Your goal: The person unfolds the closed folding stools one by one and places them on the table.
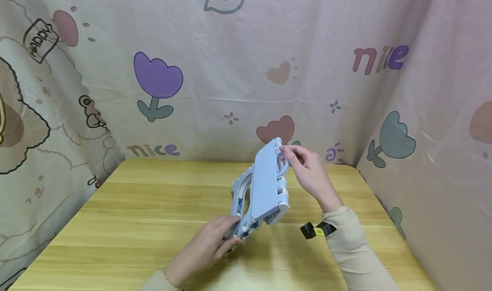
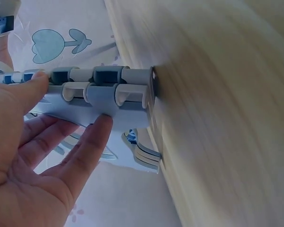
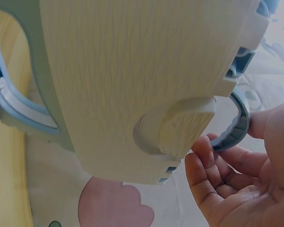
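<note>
A light blue plastic folding stool [image 1: 266, 178], partly folded, is held tilted over the middle of the table. Its ribbed top faces up, and one leg panel with a large oval opening stands out to the left. My left hand [image 1: 209, 242] grips the stool's lower edge, thumb on one side and fingers on the other, by the hinge knuckles [image 2: 102, 92]. At the upper right edge, my right hand [image 1: 310, 173] pinches the curved carry handle [image 3: 244, 125] between thumb and fingers. The pale underside panel [image 3: 123, 71] with a rounded recess shows in the right wrist view.
The wooden table [image 1: 134, 214] spreads out under both hands. A printed cloth [image 1: 215, 60] with flowers and lettering hangs behind it and along both sides. A black device with a yellow label [image 1: 319, 231] is strapped to the right wrist over the sleeve.
</note>
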{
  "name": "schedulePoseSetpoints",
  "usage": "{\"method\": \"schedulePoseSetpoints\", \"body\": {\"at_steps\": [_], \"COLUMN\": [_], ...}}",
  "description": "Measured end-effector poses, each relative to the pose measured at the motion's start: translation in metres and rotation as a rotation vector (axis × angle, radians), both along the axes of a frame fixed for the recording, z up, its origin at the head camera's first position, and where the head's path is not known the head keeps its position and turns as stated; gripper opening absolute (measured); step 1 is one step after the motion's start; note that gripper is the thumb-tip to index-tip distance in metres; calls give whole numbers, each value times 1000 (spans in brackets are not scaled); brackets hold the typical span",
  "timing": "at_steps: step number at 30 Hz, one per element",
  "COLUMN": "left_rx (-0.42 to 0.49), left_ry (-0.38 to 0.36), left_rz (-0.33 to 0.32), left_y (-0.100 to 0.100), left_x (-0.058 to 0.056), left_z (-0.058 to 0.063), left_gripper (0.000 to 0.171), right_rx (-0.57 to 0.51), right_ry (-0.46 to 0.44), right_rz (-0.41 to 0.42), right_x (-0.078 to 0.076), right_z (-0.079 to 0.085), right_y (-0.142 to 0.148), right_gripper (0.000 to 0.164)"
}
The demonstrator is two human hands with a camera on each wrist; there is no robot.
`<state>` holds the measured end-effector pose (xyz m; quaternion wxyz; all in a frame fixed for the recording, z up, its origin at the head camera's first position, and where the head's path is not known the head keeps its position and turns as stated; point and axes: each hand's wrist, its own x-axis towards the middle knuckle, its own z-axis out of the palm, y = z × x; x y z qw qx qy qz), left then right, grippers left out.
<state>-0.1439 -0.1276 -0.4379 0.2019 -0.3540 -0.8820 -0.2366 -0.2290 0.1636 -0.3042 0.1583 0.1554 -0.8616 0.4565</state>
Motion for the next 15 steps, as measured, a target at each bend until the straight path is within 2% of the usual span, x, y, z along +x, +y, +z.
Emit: {"method": "schedulePoseSetpoints", "body": {"at_steps": [4, 11, 15], "left_rx": [42, 176, 188], "left_ry": [-48, -248, -262], "left_rz": [-17, -85, -97], "left_y": [2, 5, 8], "left_x": [-1, -1, -1], "left_z": [-3, -8, -7], "left_gripper": [49, 49, 48], "right_rx": [-8, -35, -40], "right_ry": [5, 19, 43], "right_rz": [20, 68, 78], "right_x": [0, 1, -1], "right_z": [5, 14, 18], "right_y": [-8, -24, -35], "right_gripper": [41, 40, 39]}}
